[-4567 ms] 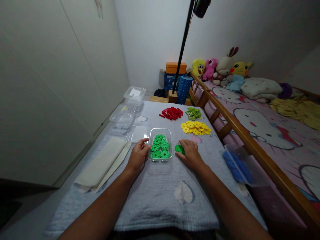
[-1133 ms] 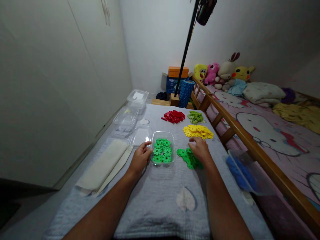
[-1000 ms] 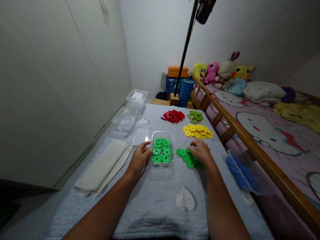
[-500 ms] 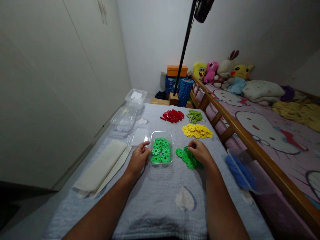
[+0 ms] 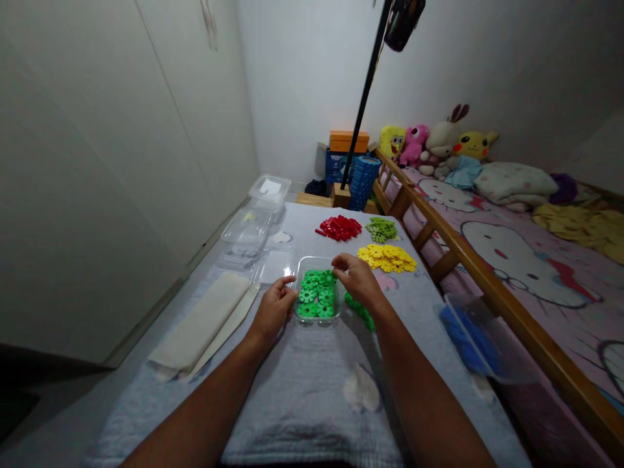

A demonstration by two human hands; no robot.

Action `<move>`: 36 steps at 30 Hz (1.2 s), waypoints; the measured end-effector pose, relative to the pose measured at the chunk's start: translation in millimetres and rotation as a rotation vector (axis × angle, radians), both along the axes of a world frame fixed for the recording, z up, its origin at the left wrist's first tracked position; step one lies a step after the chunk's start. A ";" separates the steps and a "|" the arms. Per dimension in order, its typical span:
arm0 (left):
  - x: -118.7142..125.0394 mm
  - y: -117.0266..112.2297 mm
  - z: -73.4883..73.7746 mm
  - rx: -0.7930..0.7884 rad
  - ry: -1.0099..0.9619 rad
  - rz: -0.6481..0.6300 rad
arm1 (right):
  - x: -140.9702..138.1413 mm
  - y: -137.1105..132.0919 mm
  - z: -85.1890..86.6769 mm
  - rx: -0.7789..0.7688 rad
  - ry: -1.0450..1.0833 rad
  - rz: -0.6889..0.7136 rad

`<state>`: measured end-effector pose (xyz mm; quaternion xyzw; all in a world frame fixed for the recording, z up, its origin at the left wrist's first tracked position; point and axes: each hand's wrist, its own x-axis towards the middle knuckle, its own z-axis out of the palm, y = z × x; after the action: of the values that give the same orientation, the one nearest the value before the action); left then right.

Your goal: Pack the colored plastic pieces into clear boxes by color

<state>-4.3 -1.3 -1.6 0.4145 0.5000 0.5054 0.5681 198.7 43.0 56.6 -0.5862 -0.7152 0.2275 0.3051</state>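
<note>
Swinging inward since the earlier frame, the right hand [image 5: 359,279] is leaving the loose green pile [image 5: 359,312] and is hovering over the clear box [image 5: 314,263], between one and two o'clock on its rim. Its grip is pinching together on a green disc [image 5: 333,275], only partly showing. Flower-shaped discs [image 5: 308,296] are lying overlapped inside the box. At nine o'clock, the left hand [image 5: 274,309] is resting against the box wall, thumb and forefinger standing apart. On the cloth-covered surface [image 5: 302,390], the loose green pile is spreading between three and four o'clock, partly hidden behind the right arm. Yellow pieces [image 5: 387,259] are sitting at two o'clock, red pieces [image 5: 338,228] at one. A folded cloth [image 5: 205,322] is lying toward eight o'clock.
</note>
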 end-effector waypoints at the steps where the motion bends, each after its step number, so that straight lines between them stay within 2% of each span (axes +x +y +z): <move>1: 0.0 0.1 -0.1 -0.001 -0.006 -0.002 | -6.9 2.6 1.4 -0.001 -0.045 0.000; 5: 0.1 0.5 0.3 0.003 -0.019 -0.002 | -29.1 9.7 4.0 -0.006 -0.192 -0.003; 8: 0.2 0.9 -0.3 0.002 -0.023 0.004 | -29.8 12.3 2.2 0.013 -0.247 -0.045; 11: 0.2 1.2 -1.5 -0.002 -0.028 0.001 | -10.5 12.7 -1.4 0.054 -0.242 -0.104; 14: 0.2 1.1 -1.9 -0.005 -0.025 -0.002 | 21.6 9.4 -7.5 0.076 -0.202 -0.145; 17: 0.1 0.7 -0.7 -0.005 -0.021 -0.002 | 50.6 0.8 -17.5 0.031 -0.232 -0.200; 20: 0.2 0.3 0.8 -0.003 -0.008 -0.005 | 65.0 -12.1 -30.2 -0.046 -0.320 -0.197; 24: 0.6 0.0 1.1 0.009 0.010 0.005 | 64.1 -27.0 -43.8 -0.114 -0.450 -0.110; 28: 0.6 0.4 -0.8 0.008 0.011 0.005 | 58.2 -31.9 -47.4 -0.137 -0.508 -0.084; 36: -0.3 0.6 -0.2 0.004 0.007 0.006 | 58.8 -29.7 -46.9 -0.088 -0.357 -0.121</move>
<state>-4.6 -0.8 -1.8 0.4159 0.5024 0.5066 0.5639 257.5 13.4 9.7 -0.6719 -0.7109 0.1322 0.1604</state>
